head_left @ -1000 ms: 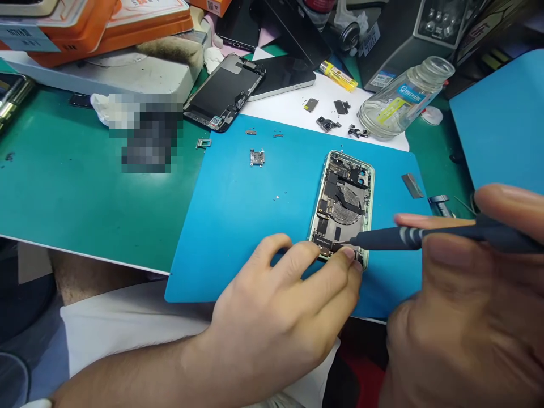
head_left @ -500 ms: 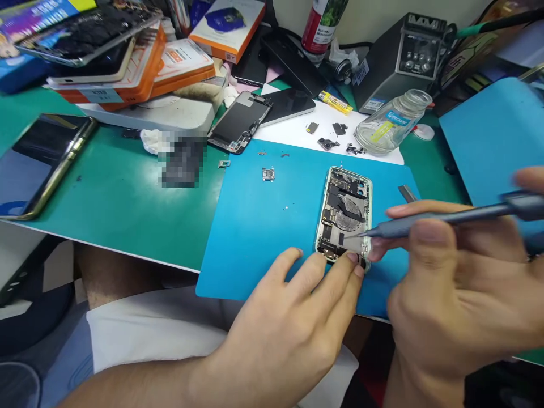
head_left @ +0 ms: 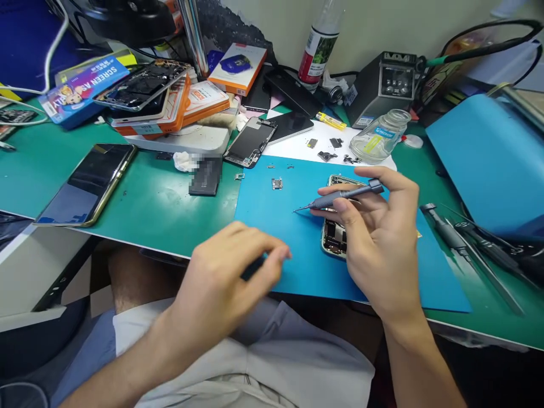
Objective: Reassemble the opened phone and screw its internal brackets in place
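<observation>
Right grip (head_left: pixel 378 243) is closed and loaded; left grip (head_left: pixel 225 272) is narrow, contents indiscernible. Blue mat (head_left: pixel 308 266) supports the open phone (head_left: pixel 334 241), partly hidden behind the right grip. Carried screwdriver (head_left: pixel 327 200) points left. Tip speck (head_left: pixel 293 211): a jolt could dislodge and lose it.
</observation>
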`<action>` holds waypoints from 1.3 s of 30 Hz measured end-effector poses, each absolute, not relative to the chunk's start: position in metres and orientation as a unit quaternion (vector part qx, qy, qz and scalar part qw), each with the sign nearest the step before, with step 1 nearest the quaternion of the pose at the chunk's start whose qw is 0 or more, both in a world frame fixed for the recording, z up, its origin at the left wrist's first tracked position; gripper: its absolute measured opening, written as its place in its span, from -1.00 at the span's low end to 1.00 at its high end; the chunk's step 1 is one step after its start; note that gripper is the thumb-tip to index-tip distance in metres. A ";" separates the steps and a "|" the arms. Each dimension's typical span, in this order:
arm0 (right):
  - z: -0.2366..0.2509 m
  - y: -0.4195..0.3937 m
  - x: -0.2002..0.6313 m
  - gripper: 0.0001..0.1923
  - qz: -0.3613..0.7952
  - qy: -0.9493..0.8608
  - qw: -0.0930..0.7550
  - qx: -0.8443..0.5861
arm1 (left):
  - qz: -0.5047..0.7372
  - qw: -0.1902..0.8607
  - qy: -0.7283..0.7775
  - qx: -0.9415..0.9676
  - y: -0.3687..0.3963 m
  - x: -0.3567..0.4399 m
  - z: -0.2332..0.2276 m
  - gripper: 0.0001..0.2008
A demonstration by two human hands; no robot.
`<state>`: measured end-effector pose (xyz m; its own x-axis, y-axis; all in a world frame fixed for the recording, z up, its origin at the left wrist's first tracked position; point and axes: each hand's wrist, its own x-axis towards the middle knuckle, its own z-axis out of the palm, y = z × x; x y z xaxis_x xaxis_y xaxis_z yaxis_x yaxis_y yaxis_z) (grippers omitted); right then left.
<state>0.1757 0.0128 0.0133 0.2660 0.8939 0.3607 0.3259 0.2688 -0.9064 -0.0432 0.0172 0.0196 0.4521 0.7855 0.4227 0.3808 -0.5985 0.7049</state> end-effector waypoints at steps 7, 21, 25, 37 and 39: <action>0.029 -0.001 0.182 -0.46 0.306 -0.412 0.690 -0.511 | 0.366 0.482 0.416 0.678 0.035 -0.031 0.030 -0.74; 0.020 -0.010 0.180 -0.37 0.389 -0.358 0.715 -0.458 | 0.394 0.677 0.314 0.537 0.035 0.011 0.028 -0.84; 0.019 -0.010 0.181 -0.40 0.392 -0.359 0.713 -0.457 | 0.397 0.650 0.303 0.573 0.035 0.008 0.025 -0.78; 0.019 -0.012 0.181 -0.36 0.375 -0.363 0.705 -0.481 | 0.372 0.668 0.301 0.570 0.038 0.004 0.022 -0.74; 0.019 -0.012 0.181 -0.36 0.374 -0.363 0.706 -0.480 | 0.371 0.663 0.299 0.578 0.037 0.004 0.023 -0.73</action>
<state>0.1810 -0.0119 0.0190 0.4568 0.8764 0.1523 -0.1802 0.2588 -0.9490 0.0036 0.0373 0.0229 0.5462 0.8370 0.0331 -0.1468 0.0567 0.9875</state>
